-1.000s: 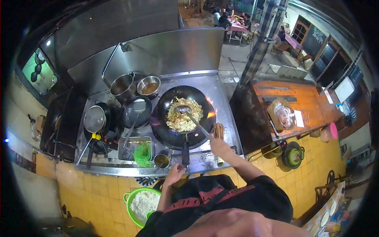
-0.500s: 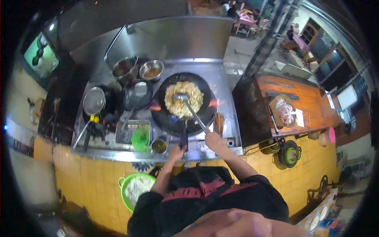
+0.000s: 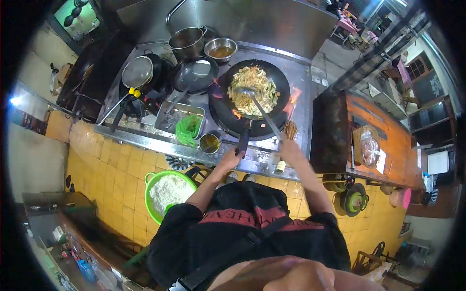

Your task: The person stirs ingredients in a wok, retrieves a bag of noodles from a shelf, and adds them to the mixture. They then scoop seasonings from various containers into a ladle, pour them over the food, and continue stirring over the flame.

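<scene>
My left hand (image 3: pixel 231 159) is closed round the black handle of a large wok (image 3: pixel 281 80) on the stove. Noodle-like food with green and orange bits (image 3: pixel 257 82) lies in the wok. In my right hand (image 3: pixel 290 149) is the long handle of a metal ladle (image 3: pixel 264 114), whose bowl rests in the food. Flames show at the wok's right side and lower left. A bundle of thin sticks (image 3: pixel 291 129) stands just beyond my right hand.
Left of the wok are a black pan (image 3: pixel 187 77), a pot (image 3: pixel 187 41), a steel bowl (image 3: pixel 220 48), a strainer (image 3: pixel 137 72), a tray with a green bag (image 3: pixel 188 128) and a cup (image 3: pixel 209 144). A green basin (image 3: pixel 151 199) holds rice; a wooden table (image 3: pixel 393 145) stands right.
The head view has shifted and tilted, so the stove sits higher and further right. Flames at the wok's right look larger. Both hands keep their holds.
</scene>
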`<state>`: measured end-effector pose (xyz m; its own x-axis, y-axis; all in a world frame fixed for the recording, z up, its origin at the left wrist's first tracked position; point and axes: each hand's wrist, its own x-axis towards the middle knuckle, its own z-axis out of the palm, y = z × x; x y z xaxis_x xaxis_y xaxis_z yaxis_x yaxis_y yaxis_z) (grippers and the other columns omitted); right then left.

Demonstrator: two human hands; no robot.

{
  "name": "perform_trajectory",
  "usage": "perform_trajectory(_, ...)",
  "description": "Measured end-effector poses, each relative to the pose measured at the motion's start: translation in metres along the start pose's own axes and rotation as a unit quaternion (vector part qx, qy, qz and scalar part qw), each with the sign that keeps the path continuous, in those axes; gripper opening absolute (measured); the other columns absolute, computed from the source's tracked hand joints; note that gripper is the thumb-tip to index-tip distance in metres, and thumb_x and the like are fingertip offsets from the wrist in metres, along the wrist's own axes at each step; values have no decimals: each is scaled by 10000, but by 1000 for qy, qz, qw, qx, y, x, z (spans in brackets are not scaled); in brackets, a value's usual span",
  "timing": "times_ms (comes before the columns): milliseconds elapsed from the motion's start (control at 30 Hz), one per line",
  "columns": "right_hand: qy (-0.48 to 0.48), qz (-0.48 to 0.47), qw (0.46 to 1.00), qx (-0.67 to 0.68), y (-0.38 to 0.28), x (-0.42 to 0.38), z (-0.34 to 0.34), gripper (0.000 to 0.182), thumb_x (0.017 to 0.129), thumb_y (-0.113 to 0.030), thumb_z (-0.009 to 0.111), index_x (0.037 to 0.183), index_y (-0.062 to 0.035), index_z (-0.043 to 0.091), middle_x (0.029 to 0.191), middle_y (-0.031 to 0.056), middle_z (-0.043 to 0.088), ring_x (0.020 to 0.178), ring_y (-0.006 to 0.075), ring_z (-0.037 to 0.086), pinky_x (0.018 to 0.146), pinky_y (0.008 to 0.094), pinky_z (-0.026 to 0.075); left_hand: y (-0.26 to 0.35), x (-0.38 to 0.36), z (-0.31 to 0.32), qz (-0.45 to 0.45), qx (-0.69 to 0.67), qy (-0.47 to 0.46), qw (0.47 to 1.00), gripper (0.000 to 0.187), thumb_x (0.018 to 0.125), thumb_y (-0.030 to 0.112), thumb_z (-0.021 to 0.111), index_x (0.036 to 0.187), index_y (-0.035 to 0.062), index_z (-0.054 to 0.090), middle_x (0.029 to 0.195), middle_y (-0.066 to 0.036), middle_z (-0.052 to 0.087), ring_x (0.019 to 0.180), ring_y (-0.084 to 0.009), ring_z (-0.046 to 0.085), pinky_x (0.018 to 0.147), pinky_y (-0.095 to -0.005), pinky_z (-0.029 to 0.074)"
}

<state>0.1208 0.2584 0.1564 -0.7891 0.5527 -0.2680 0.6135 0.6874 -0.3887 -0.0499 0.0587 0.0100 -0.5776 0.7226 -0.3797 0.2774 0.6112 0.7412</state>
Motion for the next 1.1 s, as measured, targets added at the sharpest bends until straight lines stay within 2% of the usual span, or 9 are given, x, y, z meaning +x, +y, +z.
perform_trajectory(100, -20, -6, 996, -83, 1, -13, -53, 441, 883, -121, 425, 1294, 38, 404, 805, 259, 640, 763, 442, 635, 662, 516, 514, -8, 5, 9, 14, -31, 5, 999, 501, 884, 472, 543, 975, -20, 564, 753, -106, 645, 656, -202, 627, 589, -341, 471)
perform_trajectory(167, 34, 112, 990, -82, -16, -11, -47, 422, 873, -137, 473, 1262, 20, 425, 827, 268, 636, 792, 447, 628, 668, 521, 506, -11, 11, 7, -15, -68, -39, 997, 487, 887, 425, 554, 1016, -45, 556, 774, -104, 645, 643, -202, 622, 597, -331, 473)
perform_trajectory(267, 111, 31, 992, -45, 29, 51, 75, 419, 871, -161, 483, 1253, 3, 432, 909, 283, 624, 872, 440, 617, 727, 521, 498, 26, -5, -17, -50, -105, -86, 990, 564, 847, 429, 585, 1130, -58, 555, 891, -183, 664, 805, -281, 650, 753, -381, 490)
perform_trajectory(467, 45, 70, 994, -65, -24, -34, -95, 345, 846, -195, 565, 1152, -38, 531, 823, 237, 639, 820, 469, 592, 761, 539, 467, 11, 2, -5, -65, -128, -69, 987, 484, 853, 400, 594, 1052, -40, 576, 817, -149, 661, 673, -218, 641, 649, -357, 498)
perform_trajectory(667, 59, 112, 991, -44, 4, -40, -94, 301, 889, -258, 504, 1077, -30, 566, 901, 284, 620, 897, 442, 601, 769, 510, 489, 1, 7, 0, -36, -174, -82, 981, 477, 859, 366, 609, 1053, -65, 548, 882, -149, 649, 662, -196, 631, 615, -343, 500)
perform_trajectory(800, 171, 66, 983, 33, 33, 11, 11, 303, 910, -283, 492, 1029, -9, 540, 764, 301, 610, 754, 471, 605, 639, 522, 485, 21, -5, -9, 0, -210, -77, 975, 441, 874, 313, 603, 1069, -78, 534, 893, -152, 643, 659, -192, 623, 607, -328, 499)
perform_trajectory(867, -54, 200, 855, 474, 21, 9, 16, 340, 899, -282, 529, 1118, -22, 534, 748, 281, 616, 692, 469, 594, 599, 482, 487, 13, 0, -1, -19, -222, -57, 973, 402, 887, 271, 592, 1080, -76, 532, 886, -148, 642, 657, -188, 617, 592, -312, 494)
perform_trajectory(1000, -20, 45, 971, 233, 35, -30, -30, 427, 875, -254, 571, 1232, -27, 512, 779, 235, 635, 674, 447, 587, 635, 419, 497, 40, -18, -23, -5, -144, -47, 988, 403, 883, 261, 600, 1091, -75, 526, 887, -140, 643, 645, -180, 614, 562, -312, 485)
perform_trajectory(1100, 30, -48, 996, 75, 47, -62, -64, 458, 858, -254, 591, 1246, -23, 513, 835, 236, 637, 754, 432, 605, 694, 434, 499, 11, 0, -6, -17, -202, -88, 975, 477, 879, 324, 590, 1169, -47, 512, 893, -109, 636, 628, -149, 602, 525, -281, 463)
